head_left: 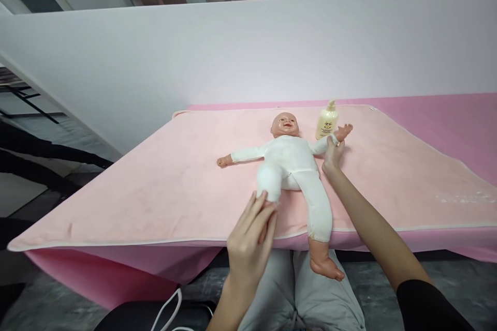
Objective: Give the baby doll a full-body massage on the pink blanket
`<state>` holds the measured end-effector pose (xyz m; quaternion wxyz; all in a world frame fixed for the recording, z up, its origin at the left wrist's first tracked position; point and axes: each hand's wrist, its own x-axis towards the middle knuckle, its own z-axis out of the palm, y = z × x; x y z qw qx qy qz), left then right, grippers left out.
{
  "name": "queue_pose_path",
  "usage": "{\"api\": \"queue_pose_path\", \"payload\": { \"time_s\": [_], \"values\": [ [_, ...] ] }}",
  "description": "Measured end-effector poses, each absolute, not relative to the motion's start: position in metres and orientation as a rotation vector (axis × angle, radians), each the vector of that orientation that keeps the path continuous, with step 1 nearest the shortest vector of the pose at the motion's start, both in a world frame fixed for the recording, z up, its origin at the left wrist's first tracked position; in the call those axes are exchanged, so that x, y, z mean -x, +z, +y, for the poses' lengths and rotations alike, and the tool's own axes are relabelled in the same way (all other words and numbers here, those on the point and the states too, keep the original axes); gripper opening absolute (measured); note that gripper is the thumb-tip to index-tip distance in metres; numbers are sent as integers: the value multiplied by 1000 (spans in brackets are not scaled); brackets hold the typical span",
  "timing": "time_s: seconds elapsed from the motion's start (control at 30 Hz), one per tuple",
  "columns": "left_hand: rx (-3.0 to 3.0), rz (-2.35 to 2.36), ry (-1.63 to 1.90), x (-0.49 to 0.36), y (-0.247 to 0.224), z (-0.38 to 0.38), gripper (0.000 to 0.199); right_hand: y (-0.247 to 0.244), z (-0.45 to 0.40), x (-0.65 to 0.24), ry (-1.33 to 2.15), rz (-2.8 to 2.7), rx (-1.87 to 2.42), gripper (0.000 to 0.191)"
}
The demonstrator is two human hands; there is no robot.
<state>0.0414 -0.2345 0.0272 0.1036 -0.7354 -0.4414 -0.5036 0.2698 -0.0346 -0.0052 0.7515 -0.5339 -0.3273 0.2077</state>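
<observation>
A baby doll (291, 158) with a white cloth body lies face up on the pink towel (174, 181). Its head points away from me, and one bare foot hangs past the near edge. My left hand (252, 238) is closed around the doll's lower leg on the left, which is bent up at the knee; the foot there is mostly hidden by my fingers. Around the doll's forearm on the right, just below its wrist, my right hand (334, 154) is closed. A pale yellow pump bottle (326, 121) stands right behind that forearm.
A darker pink cover (458, 124) lies under the towel and hangs over the table's front. Behind the table rises a white wall (248, 57). A white cable (171, 307) rests on a black seat at lower left. Another person's dark-clothed legs (46, 152) show at far left.
</observation>
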Motion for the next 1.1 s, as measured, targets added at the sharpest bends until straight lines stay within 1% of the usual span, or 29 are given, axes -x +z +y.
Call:
{"api": "queue_pose_path", "payload": {
  "time_s": [0.1, 0.17, 0.27, 0.37, 0.5, 0.7, 0.8, 0.9, 1.0, 1.1],
  "values": [
    [2173, -1322, -1475, -45, 44, -194, 15, 4, -42, -258, 366, -952, 1080, 45],
    [2255, -1373, -1440, -49, 50, -166, 14, 6, -47, -251, 296, -1235, 1060, 44],
    [2389, -1456, -1395, -56, 50, -132, 16, 6, -54, -246, 167, -1639, 1065, 52],
    [2422, -1506, -1410, -60, 47, -116, 17, 5, -56, -245, 108, -1771, 1087, 59],
    [2417, -1474, -1417, -57, 49, -129, 16, 6, -55, -246, 228, -1611, 1106, 54],
    [2281, -1389, -1457, -42, 51, -193, 13, 3, -43, -252, 442, -1052, 1078, 51],
    [2267, -1342, -1387, -41, 39, -231, 18, -6, -33, -262, 475, -763, 1129, 50],
    [2285, -1315, -1323, -45, 22, -261, 24, -15, -26, -271, 493, -546, 1142, 54],
    [2278, -1281, -1324, -46, 15, -273, 25, -18, -25, -276, 527, -425, 1176, 55],
    [2218, -1262, -1371, -42, 26, -261, 24, -12, -29, -273, 501, -485, 1189, 54]
  ]
}}
